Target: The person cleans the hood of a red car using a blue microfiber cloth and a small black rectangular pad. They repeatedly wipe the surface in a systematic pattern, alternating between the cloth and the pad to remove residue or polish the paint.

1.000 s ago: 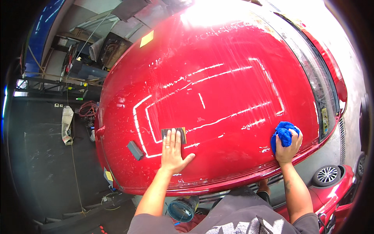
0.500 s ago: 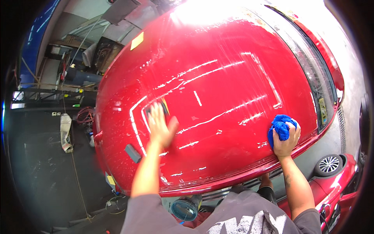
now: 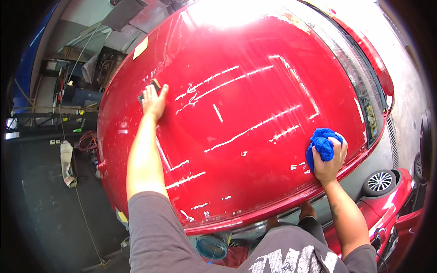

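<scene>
A wet, glossy red car panel (image 3: pixel 255 104), probably a roof or hood, stretches in front of me. Far to the left on it, my left hand (image 3: pixel 154 104) presses a small dark pad with a tan edge (image 3: pixel 141 97), fingers laid over it and thumb out to the side. Most of the pad is hidden under the palm. Near the panel's closer right edge, my right hand (image 3: pixel 331 161) grips a bunched blue cloth (image 3: pixel 322 144) that rests on the paint.
A yellow sheet (image 3: pixel 140 48) lies at the panel's far left edge. Below the near edge stands a bucket (image 3: pixel 212 247). Another red car (image 3: pixel 391 200) with a spoked wheel (image 3: pixel 379 182) is at the right. Cluttered shelving (image 3: pixel 86 73) fills the far left.
My left hand has slid the pad farther away and to the left. The grey block seen earlier on the panel no longer shows; my left arm now crosses there. My right hand still grips the cloth.
</scene>
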`<state>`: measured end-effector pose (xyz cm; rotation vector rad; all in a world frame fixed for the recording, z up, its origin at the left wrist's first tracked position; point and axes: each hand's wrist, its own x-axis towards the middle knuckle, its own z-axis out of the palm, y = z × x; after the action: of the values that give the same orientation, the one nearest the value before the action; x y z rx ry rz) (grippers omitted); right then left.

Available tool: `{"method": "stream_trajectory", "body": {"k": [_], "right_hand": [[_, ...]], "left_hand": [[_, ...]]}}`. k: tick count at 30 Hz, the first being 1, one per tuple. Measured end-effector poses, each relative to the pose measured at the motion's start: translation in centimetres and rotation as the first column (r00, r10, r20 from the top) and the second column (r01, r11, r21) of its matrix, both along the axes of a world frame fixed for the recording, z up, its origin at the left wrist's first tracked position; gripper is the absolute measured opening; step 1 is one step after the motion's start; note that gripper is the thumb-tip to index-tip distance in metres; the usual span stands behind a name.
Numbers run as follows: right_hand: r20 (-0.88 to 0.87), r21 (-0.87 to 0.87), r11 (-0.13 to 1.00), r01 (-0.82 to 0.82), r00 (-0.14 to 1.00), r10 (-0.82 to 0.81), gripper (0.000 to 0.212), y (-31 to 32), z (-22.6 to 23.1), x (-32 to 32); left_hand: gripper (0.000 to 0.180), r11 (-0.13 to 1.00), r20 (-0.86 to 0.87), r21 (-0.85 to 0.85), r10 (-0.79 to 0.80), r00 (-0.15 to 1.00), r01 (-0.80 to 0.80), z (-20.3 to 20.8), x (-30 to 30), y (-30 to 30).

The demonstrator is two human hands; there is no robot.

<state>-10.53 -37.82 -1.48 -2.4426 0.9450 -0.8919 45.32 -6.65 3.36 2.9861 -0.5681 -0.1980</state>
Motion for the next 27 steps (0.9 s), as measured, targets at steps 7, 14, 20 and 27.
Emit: {"method": "stream_trajectory", "body": {"k": [7,14,20,27], "right_hand": [[-0.049,0.008,0.997,0.081,0.996,-0.081,0.060,0.0,0.5,-0.8],[-0.018,-0.004,0.999,0.042,0.999,-0.042,0.061,0.3,0.4,-0.3],[-0.013,-0.015,1.000,0.017,1.000,-0.017,0.061,-0.4,0.2,-0.2],[-0.047,0.006,0.997,0.083,0.995,-0.083,0.061,0.0,0.8,-0.6]], "left_hand": [[0.126,0.878,-0.141,0.104,-0.452,0.881,0.467,2.0,-32.9,8.7],[0.100,0.901,-0.011,0.061,-0.429,0.903,0.429,1.1,-12.6,0.0],[0.098,0.990,-0.004,0.087,-0.113,0.994,0.113,-0.5,-1.4,-8.3],[0.115,0.873,-0.196,0.053,-0.467,0.862,0.485,2.7,-33.6,4.9]]}}
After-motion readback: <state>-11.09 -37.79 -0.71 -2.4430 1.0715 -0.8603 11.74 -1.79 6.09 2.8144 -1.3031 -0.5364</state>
